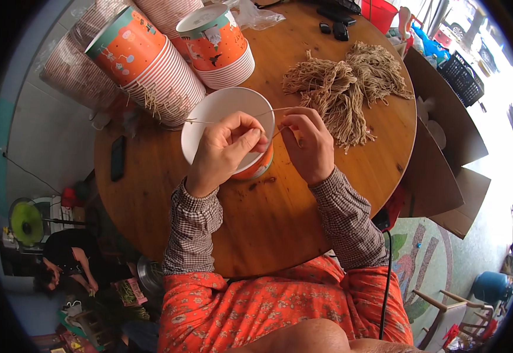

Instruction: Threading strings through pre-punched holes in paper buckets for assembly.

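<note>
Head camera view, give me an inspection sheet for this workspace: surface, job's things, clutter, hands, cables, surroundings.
Surface: round brown wooden table, with a dark stain near the cup.
Job's things: orange paper cup with white inside, lying tilted under the hands; thin tan string stretched across its mouth; heap of tan cut strings to the right.
Clutter: stacks of orange paper cups lying at the far left; black phone at the left edge; small black objects at the far edge.
Hands: left hand pinching the string over the cup; right hand pinching it beside the rim.
Cables: black cable hanging at the right.
Surroundings: open cardboard box; person crouching lower left.
</note>
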`<state>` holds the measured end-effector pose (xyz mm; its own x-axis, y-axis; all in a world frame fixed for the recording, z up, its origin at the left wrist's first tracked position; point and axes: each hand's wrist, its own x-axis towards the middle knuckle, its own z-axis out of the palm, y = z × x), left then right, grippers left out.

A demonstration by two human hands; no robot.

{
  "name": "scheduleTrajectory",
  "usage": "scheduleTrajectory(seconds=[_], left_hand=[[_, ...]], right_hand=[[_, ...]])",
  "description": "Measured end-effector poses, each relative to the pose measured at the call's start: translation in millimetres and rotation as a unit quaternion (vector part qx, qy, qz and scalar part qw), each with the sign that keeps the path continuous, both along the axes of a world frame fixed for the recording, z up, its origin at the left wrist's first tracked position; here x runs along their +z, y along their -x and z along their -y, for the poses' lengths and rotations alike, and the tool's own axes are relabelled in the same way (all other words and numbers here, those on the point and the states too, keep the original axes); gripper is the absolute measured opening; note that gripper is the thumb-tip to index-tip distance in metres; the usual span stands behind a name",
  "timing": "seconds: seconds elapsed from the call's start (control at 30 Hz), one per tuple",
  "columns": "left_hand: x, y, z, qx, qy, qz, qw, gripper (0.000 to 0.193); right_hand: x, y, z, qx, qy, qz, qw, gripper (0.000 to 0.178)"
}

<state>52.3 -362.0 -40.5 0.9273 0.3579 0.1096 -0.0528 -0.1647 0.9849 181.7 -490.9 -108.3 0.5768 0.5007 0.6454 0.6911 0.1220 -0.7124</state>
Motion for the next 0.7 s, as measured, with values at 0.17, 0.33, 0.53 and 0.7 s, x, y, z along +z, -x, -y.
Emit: scheduleTrajectory(seconds=[0.17, 0.33, 0.53, 0.7], left_hand=[[-3.2, -4.1, 4.1, 0.004, 0.026, 0.044, 0.999, 0.012], [-3.9, -4.3, 8.0, 0.048, -0.023, 0.058, 0.997, 0.012], [-9.4, -3.3, 8.8, 0.106, -0.056, 0.051, 0.991, 0.005], [-11.0, -6.5, 9.4, 0.175, -0.126, 0.095, 0.972, 0.007]], right_hand=[[5.7, 6.1, 2.8, -0.014, -0.049, 0.048, 0.998, 0.026], [7.1, 9.8, 5.1, 0.020, -0.089, 0.066, 0.994, 0.029], [8.5, 12.8, 4.0, 0.041, -0.102, 0.094, 0.990, 0.028], [4.1, 13.2, 4.0, 0.039, -0.116, 0.095, 0.988, 0.030]])
